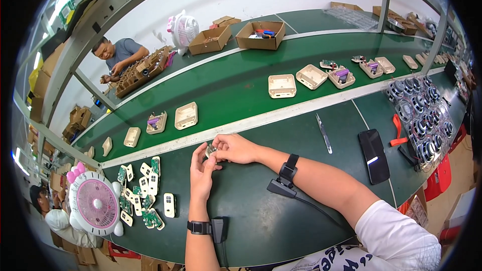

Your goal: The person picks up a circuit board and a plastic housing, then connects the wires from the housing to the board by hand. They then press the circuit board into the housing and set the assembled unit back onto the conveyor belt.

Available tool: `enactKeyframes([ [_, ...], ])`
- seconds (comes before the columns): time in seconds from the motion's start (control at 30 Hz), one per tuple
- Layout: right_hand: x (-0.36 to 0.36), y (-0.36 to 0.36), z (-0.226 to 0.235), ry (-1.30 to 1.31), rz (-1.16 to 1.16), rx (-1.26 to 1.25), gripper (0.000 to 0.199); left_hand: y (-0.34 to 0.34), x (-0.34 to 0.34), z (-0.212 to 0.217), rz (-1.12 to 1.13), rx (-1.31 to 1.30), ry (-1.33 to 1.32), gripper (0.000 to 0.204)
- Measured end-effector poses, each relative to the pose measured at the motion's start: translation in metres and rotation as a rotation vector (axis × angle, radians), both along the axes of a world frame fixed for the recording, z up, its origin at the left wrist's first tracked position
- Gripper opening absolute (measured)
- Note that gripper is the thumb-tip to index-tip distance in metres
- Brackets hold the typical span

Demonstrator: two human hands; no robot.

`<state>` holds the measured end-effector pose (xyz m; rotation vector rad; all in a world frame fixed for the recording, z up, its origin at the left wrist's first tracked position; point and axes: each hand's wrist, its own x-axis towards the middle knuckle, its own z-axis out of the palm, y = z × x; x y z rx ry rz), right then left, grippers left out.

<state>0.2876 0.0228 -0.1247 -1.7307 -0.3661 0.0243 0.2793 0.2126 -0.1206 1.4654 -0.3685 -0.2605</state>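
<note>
Over the dark green table, near the white rail, my left hand (202, 168) and my right hand (236, 149) meet around a small circuit board piece (210, 150). Fingers of both hands are closed on it and cover much of it. To the left lies a loose group of cream button panels (152, 183), several with green circuit boards (149, 218) attached. One cream panel (169, 205) lies apart, closest to my left forearm. Tweezers (324, 133) rest on the table to the right of my right hand.
Beyond the rail, a green conveyor belt (226, 95) carries cream housings (186, 116), some with purple batteries (342, 75). A pink-and-white fan (97, 203) stands left. At right are a phone (373, 156), an orange-red strap (397, 130) and stacked speakers (424, 115). A co-worker (120, 55) sits across.
</note>
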Motion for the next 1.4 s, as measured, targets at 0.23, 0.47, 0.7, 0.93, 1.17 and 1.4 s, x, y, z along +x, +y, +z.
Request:
enactKeyframes([
  [0.23, -0.0005, -0.0006, 0.0021, 0.079, 0.029, 0.122, 0.039, -0.0002, 0.0005, -0.0017, -0.027, 0.026, -0.035, 0.053],
  [0.47, -0.0015, -0.0015, 0.0036, 0.088, 0.021, 0.131, 0.038, -0.0009, 0.0000, -0.0015, -0.023, 0.037, -0.026, 0.055],
  [0.7, -0.0032, 0.0000, 0.0053, 0.096, 0.014, 0.152, 0.035, 0.0007, 0.0007, -0.0026, -0.035, 0.024, -0.028, 0.056],
  [0.93, -0.0016, -0.0003, 0.0025, 0.093, 0.006, 0.160, 0.033, 0.0005, 0.0004, -0.0017, -0.031, 0.025, -0.022, 0.055],
  [1.17, 0.0005, 0.0015, -0.0024, 0.088, -0.008, 0.180, 0.035, 0.0003, 0.0008, -0.0016, -0.033, 0.017, -0.006, 0.053],
  [1.4, 0.0012, 0.0010, -0.0022, 0.073, -0.012, 0.143, 0.038, -0.0018, 0.0000, -0.0008, -0.030, 0.032, -0.025, 0.050],
])
